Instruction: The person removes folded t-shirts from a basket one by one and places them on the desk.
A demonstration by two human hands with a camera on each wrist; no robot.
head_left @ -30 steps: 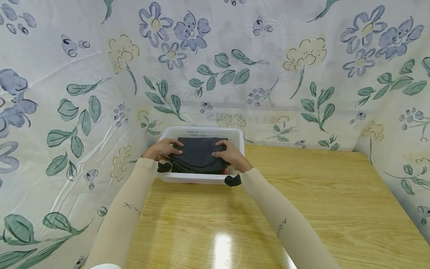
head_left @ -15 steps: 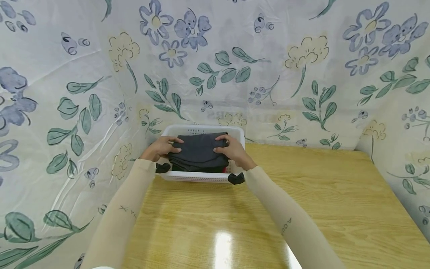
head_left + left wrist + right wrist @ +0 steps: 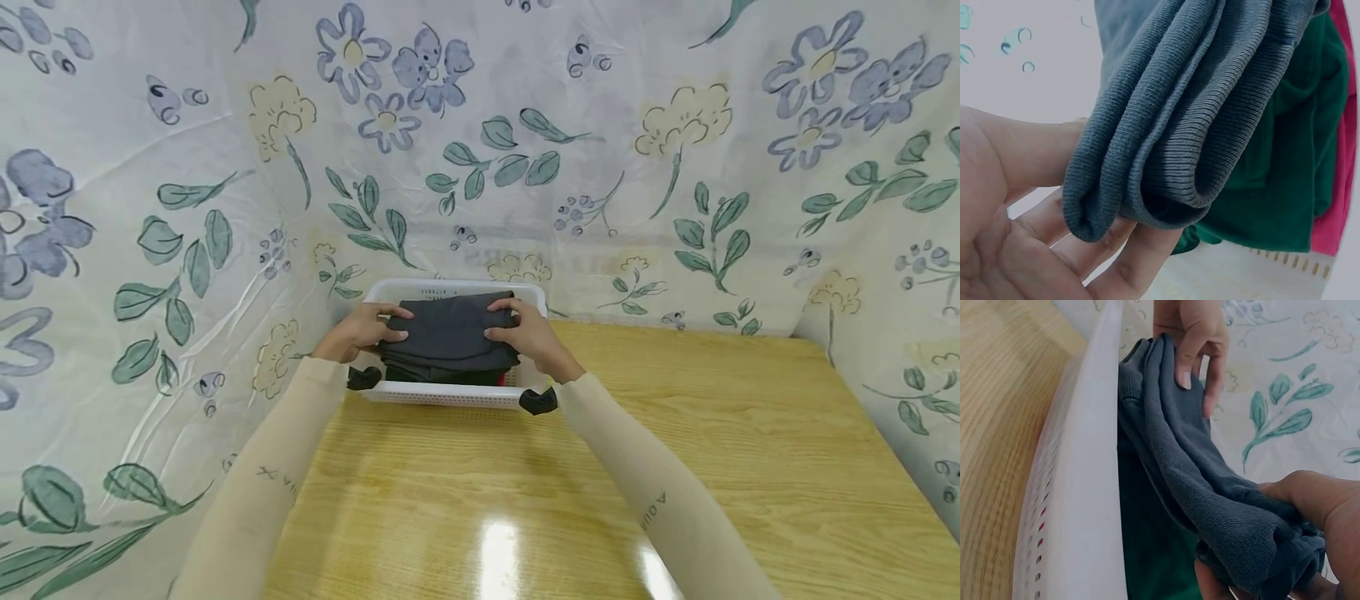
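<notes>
A folded dark grey garment [image 3: 450,333] with ribbed knit edges lies between my two hands, over the white basket. At its left end my left hand [image 3: 360,327] grips it, thumb on top and fingers beneath the folded layers [image 3: 1166,125]. My right hand [image 3: 534,337] holds the opposite end, where the fabric bunches between thumb and fingers in the right wrist view. Under the garment, inside the basket, lies a green cloth [image 3: 1285,194], with a pinkish-red cloth [image 3: 1335,219] beside it.
The white perforated plastic basket [image 3: 442,396] stands on a wood-grain table [image 3: 675,433], at its back left. A floral sheet [image 3: 600,183] hangs closely behind and along the left side. Dark wrist mounts [image 3: 537,402] sit close to the basket's front rim.
My right hand has shifted slightly right, and the garment's far right corner has risen with it. The left hand stays nearly in place, still holding its end.
</notes>
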